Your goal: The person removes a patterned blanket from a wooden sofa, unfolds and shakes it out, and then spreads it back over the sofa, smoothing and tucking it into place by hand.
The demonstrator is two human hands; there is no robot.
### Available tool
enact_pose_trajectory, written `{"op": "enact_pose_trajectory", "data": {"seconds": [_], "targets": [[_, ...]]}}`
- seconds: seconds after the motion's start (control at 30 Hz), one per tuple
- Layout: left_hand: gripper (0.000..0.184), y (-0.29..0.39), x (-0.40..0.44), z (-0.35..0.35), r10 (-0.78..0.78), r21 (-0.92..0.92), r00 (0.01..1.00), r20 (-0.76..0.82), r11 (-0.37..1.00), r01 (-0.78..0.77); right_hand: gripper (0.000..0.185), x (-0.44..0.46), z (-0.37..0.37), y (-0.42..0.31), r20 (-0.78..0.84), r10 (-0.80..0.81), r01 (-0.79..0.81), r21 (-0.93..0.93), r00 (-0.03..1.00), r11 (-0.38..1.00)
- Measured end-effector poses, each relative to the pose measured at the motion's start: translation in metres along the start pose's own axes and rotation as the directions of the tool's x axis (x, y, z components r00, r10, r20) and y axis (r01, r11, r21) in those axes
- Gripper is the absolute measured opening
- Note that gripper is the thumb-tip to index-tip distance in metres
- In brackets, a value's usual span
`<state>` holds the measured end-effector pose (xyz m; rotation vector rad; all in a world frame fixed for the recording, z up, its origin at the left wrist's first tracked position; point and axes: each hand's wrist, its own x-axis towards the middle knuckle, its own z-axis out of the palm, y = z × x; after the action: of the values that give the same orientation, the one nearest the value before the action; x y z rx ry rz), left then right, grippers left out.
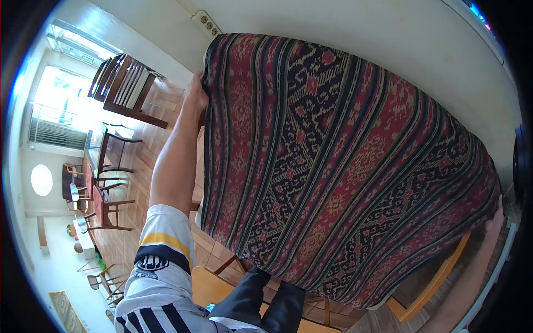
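Note:
A large woven cloth [311, 166], striped in dark red, black and cream, spreads across the middle of the head view. Pale edging shows from under it at a few places, so it seems to lie over something I cannot make out. My left hand [195, 93] is closed on the cloth's upper left edge, its fingertips hidden behind. At the far right, my right hand [494, 219] grips the opposite edge, and its fingers are partly hidden too.
A wooden bench or chair seat [208, 286] is by my legs, and an orange-brown wooden frame [433, 283] sits below the cloth. A power strip [205, 23] is on the wall. Slatted wooden furniture [130, 86] and several chairs [108, 208] stand to the left.

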<state>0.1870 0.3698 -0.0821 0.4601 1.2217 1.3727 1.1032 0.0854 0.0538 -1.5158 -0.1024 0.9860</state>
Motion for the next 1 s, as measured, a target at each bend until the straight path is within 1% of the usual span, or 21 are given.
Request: {"op": "enact_pose_trajectory", "data": {"seconds": [0.03,0.07,0.13,0.17,0.23,0.27,0.3,0.37,0.5,0.57,0.63,0.7,0.73,0.77,0.8,0.83,0.87,0.9,0.93,0.97,1.0], "targets": [[0.036,0.009,-0.01,0.013,-0.044,0.066,0.999,0.02,0.997,0.043,0.052,0.005,-0.004,-0.005,0.049,-0.062,0.059,0.056,0.997,0.997],[0.036,0.022,-0.027,0.03,-0.086,0.134,0.996,0.038,0.988,0.08,0.05,0.008,-0.006,-0.011,0.007,-0.138,0.138,0.078,0.99,0.987],[0.031,0.039,-0.026,0.032,0.021,0.071,0.979,0.203,0.997,-0.036,0.048,0.012,-0.014,-0.025,-0.086,-0.283,0.292,0.117,0.955,0.949],[0.028,0.047,-0.026,0.032,0.075,0.033,0.956,0.282,0.996,-0.088,0.046,0.027,-0.039,-0.037,-0.054,-0.305,0.31,0.134,0.951,0.941],[0.027,0.061,-0.027,0.029,0.204,-0.125,0.931,0.302,0.977,-0.174,0.041,0.061,-0.103,-0.06,0.005,-0.35,0.345,0.166,0.937,0.924],[0.026,0.066,-0.025,0.026,0.268,-0.204,0.915,0.303,0.956,-0.212,0.042,0.044,-0.095,-0.065,-0.047,-0.389,0.39,0.185,0.92,0.902],[0.028,0.069,-0.025,0.019,0.32,-0.174,0.912,0.257,0.944,-0.282,0.043,0.01,-0.064,-0.053,-0.138,-0.425,0.445,0.214,0.895,0.869],[0.029,0.076,-0.036,0.014,0.223,-0.196,0.938,0.265,0.965,-0.174,0.044,-0.049,-0.004,-0.029,-0.276,-0.461,0.525,0.24,0.844,0.817],[0.033,0.075,-0.057,-0.017,0.071,-0.132,0.985,0.16,0.99,-0.05,0.05,-0.078,-0.028,0.004,-0.316,-0.368,0.46,0.298,0.874,0.836],[0.035,0.068,-0.069,-0.036,-0.011,0.002,0.997,0.07,1.0,0.011,0.049,-0.092,-0.045,0.022,-0.342,-0.297,0.394,0.263,0.892,0.881],[0.032,0.051,-0.071,-0.055,-0.021,0.202,1.0,-0.003,0.979,0.021,0.046,-0.098,-0.063,0.049,-0.336,-0.212,0.289,0.198,0.918,0.936],[0.026,0.03,-0.06,-0.084,-0.081,0.357,0.996,-0.042,0.93,0.091,0.041,-0.076,-0.095,0.075,-0.165,-0.149,0.159,0.05,0.975,0.986],[0.022,0.022,-0.061,-0.087,-0.114,0.295,0.98,-0.166,0.942,0.16,0.037,-0.069,-0.105,0.09,0.013,-0.192,0.192,-0.053,0.981,0.98],[0.022,0.015,-0.058,-0.092,-0.152,0.318,0.981,-0.118,0.93,0.183,0.033,-0.081,-0.086,0.101,0.017,-0.251,0.25,-0.143,0.968,0.958],[0.023,0.008,-0.057,-0.089,-0.218,0.384,0.971,-0.097,0.892,0.239,0.029,-0.083,-0.081,0.103,0.044,-0.162,0.166,-0.112,0.986,0.98],[0.027,0.003,-0.061,-0.075,-0.212,0.453,0.973,-0.094,0.861,0.232,0.024,-0.088,-0.067,0.105,0.025,-0.197,0.198,-0.195,0.98,0.961],[0.032,0.003,-0.062,-0.063,-0.146,0.666,0.958,-0.247,0.693,0.277,0.024,-0.073,-0.079,0.116,-0.071,-0.276,0.251,-0.246,0.959,0.936],[0.036,-0.002,-0.035,-0.085,-0.222,0.703,0.962,-0.158,0.659,0.268,0.026,-0.056,-0.085,0.123,-0.189,-0.349,0.281,-0.312,0.918,0.908],[0.036,-0.006,-0.03,-0.078,-0.132,0.721,0.975,-0.179,0.657,0.221,0.029,-0.04,-0.093,0.126,-0.192,-0.337,0.224,-0.446,0.922,0.866],[0.037,-0.011,-0.012,-0.08,-0.102,0.763,0.979,-0.176,0.614,0.201,0.03,-0.047,-0.067,0.121,-0.225,-0.335,0.207,-0.45,0.915,0.869],[0.04,-0.011,0.014,-0.09,-0.137,0.785,0.986,-0.099,0.598,0.162,0.03,-0.047,-0.051,0.117,-0.245,-0.28,0.167,-0.398,0.928,0.902]]}}
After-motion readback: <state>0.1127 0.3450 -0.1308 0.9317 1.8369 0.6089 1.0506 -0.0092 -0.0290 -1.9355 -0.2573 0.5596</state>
